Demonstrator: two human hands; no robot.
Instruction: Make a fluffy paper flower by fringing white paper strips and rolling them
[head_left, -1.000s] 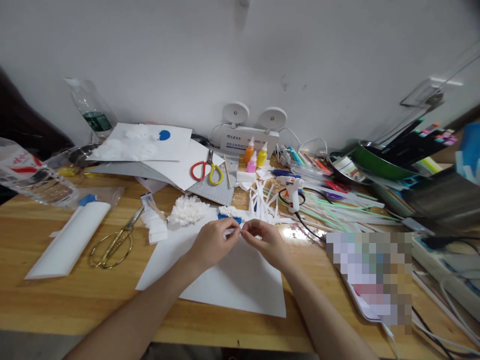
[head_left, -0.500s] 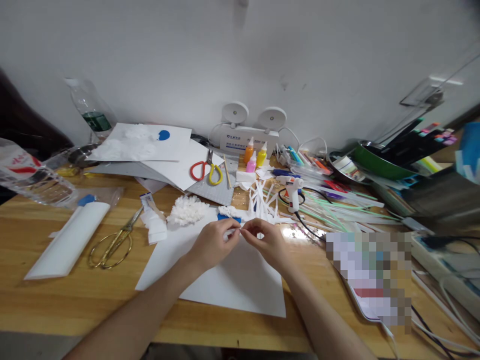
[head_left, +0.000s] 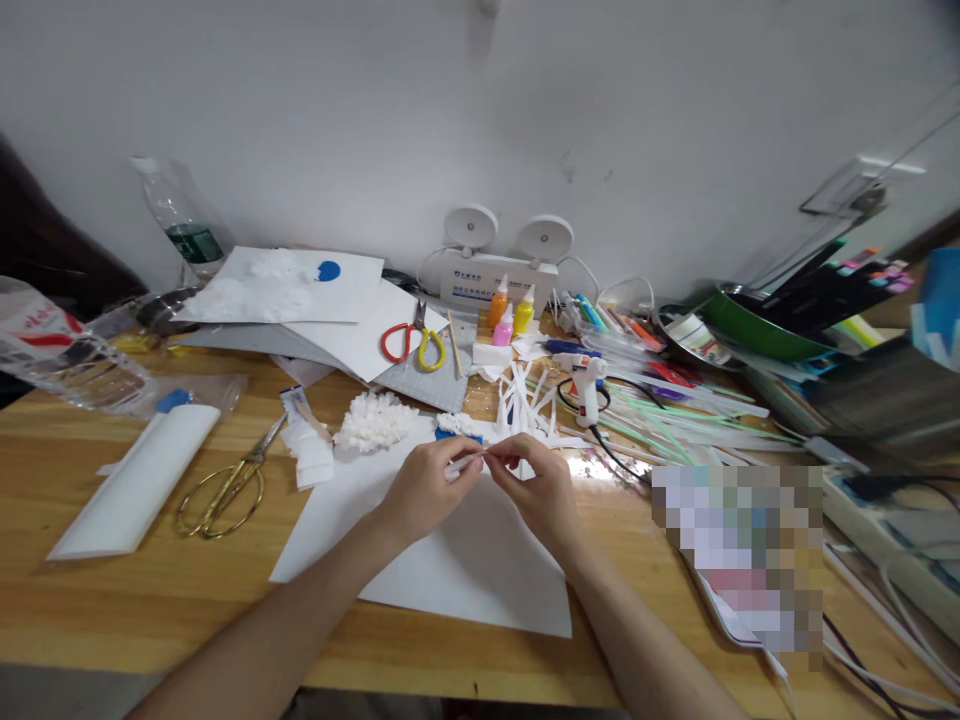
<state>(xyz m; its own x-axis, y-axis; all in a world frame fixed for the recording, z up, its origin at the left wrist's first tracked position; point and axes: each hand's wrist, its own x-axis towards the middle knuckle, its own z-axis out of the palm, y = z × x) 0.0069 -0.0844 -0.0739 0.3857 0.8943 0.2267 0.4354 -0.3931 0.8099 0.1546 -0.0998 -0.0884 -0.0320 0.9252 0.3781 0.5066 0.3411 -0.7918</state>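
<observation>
A small white piece (head_left: pixel 458 465), probably paper, sits mid-picture above the desk, pinched by the left hand (head_left: pixel 429 488). The right hand (head_left: pixel 536 488), narrow at thumb and forefinger, meets the left fingertips and seems to close on the other end; the fingers hide most of the piece. Such a fine grip likely suits its smallness, each hand steadying one end

Taking the piece as the dial's centre, a white sheet (head_left: pixel 469 570) spreads at six o'clock under the hands, perhaps to give a clean ground. At twelve, just beyond the knuckles, lies a blue piece (head_left: pixel 459 436) topped with white curls, partly hidden by the fingers. A fluffy white cluster (head_left: pixel 375 420) is at ten, and loose white strips (head_left: pixel 521 405) at one, presumably kept within reach

Farther out, gold scissors (head_left: pixel 229 490) lie at nine, while a glue gun (head_left: pixel 586 385) at two crowds the right side, its black cord (head_left: pixel 619 457) trailing towards three
</observation>
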